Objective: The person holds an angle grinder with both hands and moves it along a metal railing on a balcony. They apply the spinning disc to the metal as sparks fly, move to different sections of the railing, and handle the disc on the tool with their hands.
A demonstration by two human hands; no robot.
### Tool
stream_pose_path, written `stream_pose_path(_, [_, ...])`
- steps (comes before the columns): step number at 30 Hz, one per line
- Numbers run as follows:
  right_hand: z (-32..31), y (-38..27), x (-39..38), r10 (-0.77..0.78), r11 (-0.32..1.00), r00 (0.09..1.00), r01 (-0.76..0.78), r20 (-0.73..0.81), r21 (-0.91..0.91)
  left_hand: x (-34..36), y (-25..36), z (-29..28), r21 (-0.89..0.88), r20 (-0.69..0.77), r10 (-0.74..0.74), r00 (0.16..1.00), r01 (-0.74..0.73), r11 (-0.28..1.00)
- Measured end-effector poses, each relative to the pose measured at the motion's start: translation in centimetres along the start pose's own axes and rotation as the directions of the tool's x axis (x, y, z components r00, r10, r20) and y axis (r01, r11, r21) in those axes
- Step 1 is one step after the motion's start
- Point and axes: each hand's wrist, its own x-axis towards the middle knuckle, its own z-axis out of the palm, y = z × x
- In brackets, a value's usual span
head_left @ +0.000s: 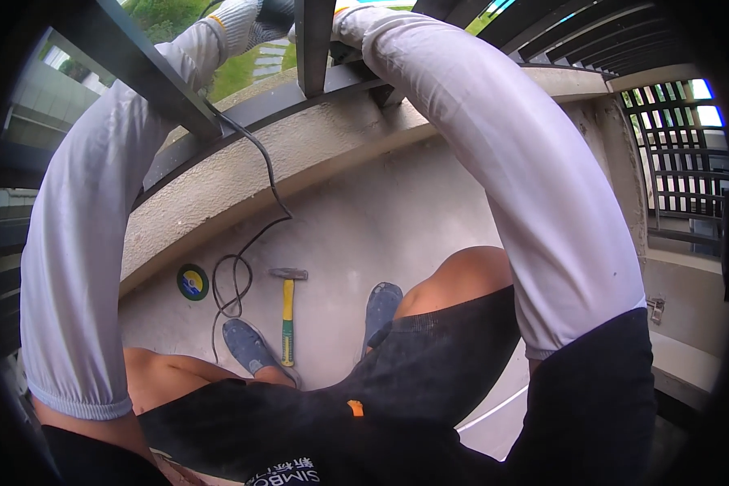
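Observation:
My left hand, in a white glove with a dark coating, reaches past the dark railing at the top edge; its fingers are too hidden to read. My right hand is at the same railing, right of an upright bar and largely hidden by my white sleeve. A dark object shows below it, too obscured to name; I cannot tell what either hand holds. A black cable runs from the railing over the ledge down to the floor in loops.
On the grey floor lie a yellow and green hammer and a round cutting disc, near my shoes. A wall with a dark grille stands at the right. Greenery and stone steps show below, beyond the railing.

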Motion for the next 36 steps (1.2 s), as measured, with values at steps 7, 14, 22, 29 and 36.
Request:
stream_pose_path(7, [0.5, 1.2, 0.4, 0.005, 1.000, 1.000, -0.005, 0.013, -0.017, 0.6, -0.5, -1.7, 0.102, -0.137, -0.040, 0.990, 0.054, 0.993])
stream_pose_path(14, [2.1, 1.3, 1.8, -0.018, 0.999, 0.999, 0.019, 0.036, -0.025, -0.4, -0.4, -2.0, 0.086, -0.166, -0.023, 0.986, 0.038, 0.996])
stream_pose_path(22, [5.4, 2.9, 3.7, -0.059, 0.992, 0.997, 0.065, 0.056, -0.104, 1.3, -2.4, -2.3, 0.092, -0.128, -0.053, 0.990, 0.065, 0.994])
stream_pose_path(29, [4.8, 1.1, 3.3, -0.135, 0.991, 0.991, 0.135, 0.014, 0.023, -0.1, -2.4, -3.0, 0.061, -0.191, -0.016, 0.981, 0.028, 0.998])
stream_pose_path(36, [2.1, -2.4, 2.8, 0.024, 0.995, 0.994, -0.033, 0.102, 0.092, 0.7, -1.9, -5.2, 0.046, -0.256, -0.102, 0.961, 0.118, 0.992])
